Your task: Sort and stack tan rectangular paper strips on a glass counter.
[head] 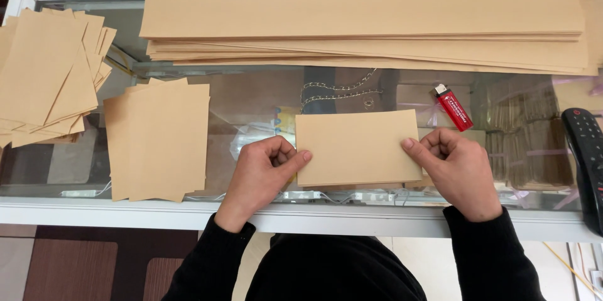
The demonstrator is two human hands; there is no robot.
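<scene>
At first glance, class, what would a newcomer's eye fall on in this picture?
First, the tan paper rectangle at the centre of the glass counter, pinched between the left hand and right hand. Next, the long paper strips stacked along the far edge. A red lighter lies right of centre.

One head-worn camera looks steeply down, close over the glass counter [251, 97].

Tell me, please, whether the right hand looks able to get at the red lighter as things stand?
Probably yes: the red lighter lies uncovered on the glass just beyond the right hand, nothing between them, though that hand now pinches the folded brown paper.
</scene>
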